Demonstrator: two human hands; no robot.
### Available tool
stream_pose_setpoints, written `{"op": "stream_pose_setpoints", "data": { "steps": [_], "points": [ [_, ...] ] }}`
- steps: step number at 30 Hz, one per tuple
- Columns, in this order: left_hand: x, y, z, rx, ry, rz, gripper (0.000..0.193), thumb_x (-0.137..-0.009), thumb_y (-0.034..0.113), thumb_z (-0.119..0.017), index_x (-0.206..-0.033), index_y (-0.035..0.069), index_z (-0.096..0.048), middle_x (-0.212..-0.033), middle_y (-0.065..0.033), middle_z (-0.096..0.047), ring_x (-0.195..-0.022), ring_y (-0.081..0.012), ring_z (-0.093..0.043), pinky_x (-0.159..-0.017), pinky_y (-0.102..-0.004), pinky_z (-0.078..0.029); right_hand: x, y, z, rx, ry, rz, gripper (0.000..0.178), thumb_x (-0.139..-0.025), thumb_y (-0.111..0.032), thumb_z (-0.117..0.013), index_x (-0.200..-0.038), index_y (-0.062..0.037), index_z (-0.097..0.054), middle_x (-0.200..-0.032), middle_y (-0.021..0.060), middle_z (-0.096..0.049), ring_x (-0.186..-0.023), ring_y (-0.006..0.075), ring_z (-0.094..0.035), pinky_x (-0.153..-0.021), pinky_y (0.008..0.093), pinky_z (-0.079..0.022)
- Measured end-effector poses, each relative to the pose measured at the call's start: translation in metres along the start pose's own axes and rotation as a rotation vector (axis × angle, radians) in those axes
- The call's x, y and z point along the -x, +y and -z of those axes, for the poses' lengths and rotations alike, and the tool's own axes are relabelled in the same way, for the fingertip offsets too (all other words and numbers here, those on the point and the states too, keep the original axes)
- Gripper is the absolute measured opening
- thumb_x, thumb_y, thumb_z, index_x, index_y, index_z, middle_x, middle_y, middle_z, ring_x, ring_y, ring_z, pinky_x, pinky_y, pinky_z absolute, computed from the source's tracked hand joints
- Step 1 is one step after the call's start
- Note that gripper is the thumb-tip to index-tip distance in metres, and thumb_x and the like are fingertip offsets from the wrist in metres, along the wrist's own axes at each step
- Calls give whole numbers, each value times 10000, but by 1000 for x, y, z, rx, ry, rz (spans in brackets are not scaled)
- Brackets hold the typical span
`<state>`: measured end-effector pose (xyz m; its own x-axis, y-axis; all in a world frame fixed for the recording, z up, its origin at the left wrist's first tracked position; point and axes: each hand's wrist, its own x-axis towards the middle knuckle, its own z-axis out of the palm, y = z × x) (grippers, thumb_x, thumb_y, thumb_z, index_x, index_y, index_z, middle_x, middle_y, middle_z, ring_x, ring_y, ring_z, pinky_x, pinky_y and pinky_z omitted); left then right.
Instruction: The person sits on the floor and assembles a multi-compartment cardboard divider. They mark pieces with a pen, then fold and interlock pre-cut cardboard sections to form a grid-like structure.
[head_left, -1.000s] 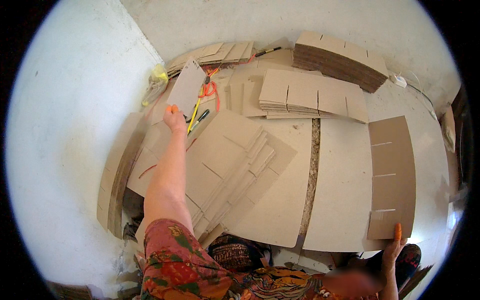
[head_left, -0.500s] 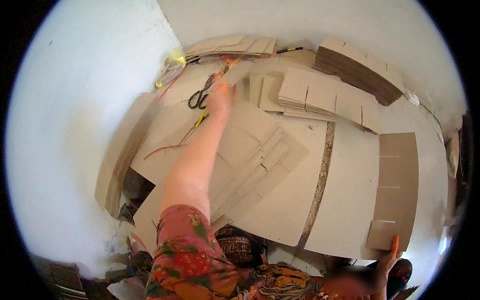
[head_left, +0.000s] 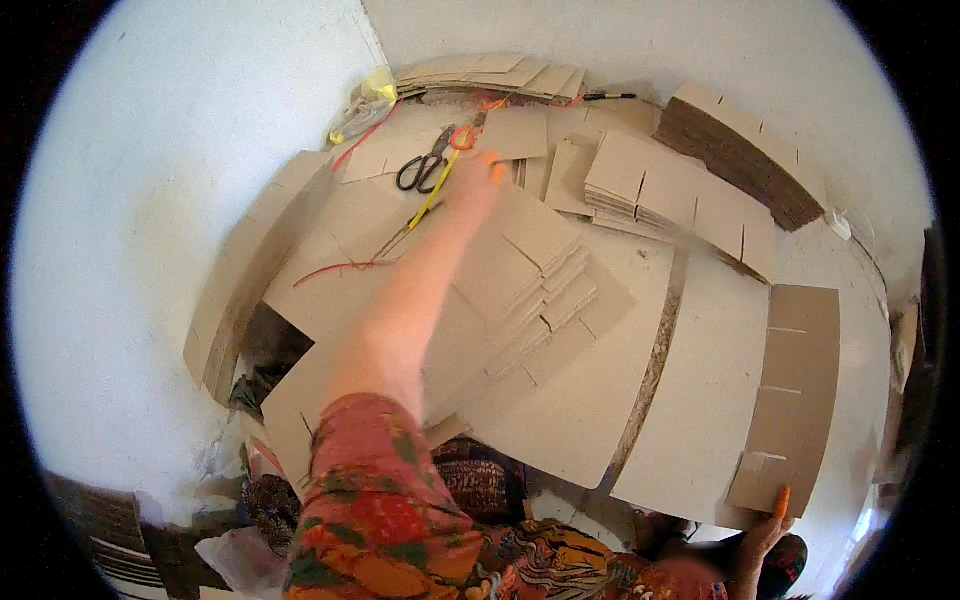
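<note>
My left hand [head_left: 476, 182], blurred, reaches far out over the brown cardboard sheets, with orange-tinted fingertips. Just beyond its fingers is a small cardboard piece [head_left: 516, 132]; whether they hold it is unclear. To the left of the hand lie black-handled scissors [head_left: 423, 172], and a yellow, thin-tipped tool [head_left: 428, 208] runs beside the forearm. At the lower right, my right hand [head_left: 766, 538] grips the near end of a long slotted cardboard strip [head_left: 797, 390], one finger showing on top. Under my left forearm, overlapping slotted cardboard pieces [head_left: 545, 270] are spread out.
Slotted strips are stacked at the back right [head_left: 740, 150], with a nearer pile [head_left: 680, 190] in front. More cardboard stacks stand along the left wall [head_left: 250, 270] and back wall [head_left: 490, 75]. A plastic bag [head_left: 365, 105] sits in the back corner. A red strap [head_left: 340, 266] lies left.
The view has shifted, so the scene sits farther right. My left hand has moved slightly right, away from the scissors. My right hand keeps its grip on the strip.
</note>
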<state>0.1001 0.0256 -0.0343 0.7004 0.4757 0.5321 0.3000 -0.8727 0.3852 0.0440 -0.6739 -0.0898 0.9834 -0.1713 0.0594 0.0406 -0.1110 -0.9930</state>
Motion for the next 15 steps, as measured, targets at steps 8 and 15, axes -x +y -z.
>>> {"op": "stream_pose_setpoints", "data": {
  "steps": [8,15],
  "points": [
    [78,-125,109,-416,-287,434,606,-803,491,-562,-1215,51,-502,-1302,-192,-423,-1191,-338,-409,-965,-375,-371,1,28,16,320,109,61,356,-880,-214,-522,-1180,-24,-527,-1150,119,-493,-1024,228,-505,-834,344,-449],
    [89,-102,133,-487,-549,396,468,-819,420,-563,-1059,18,-568,-1029,-202,-591,-945,-330,-575,-801,-405,-459,-1,18,15,180,-37,111,331,-908,-208,-446,-1190,-53,-522,-1175,123,-479,-1051,239,-498,-857,360,-454]
  ]
}}
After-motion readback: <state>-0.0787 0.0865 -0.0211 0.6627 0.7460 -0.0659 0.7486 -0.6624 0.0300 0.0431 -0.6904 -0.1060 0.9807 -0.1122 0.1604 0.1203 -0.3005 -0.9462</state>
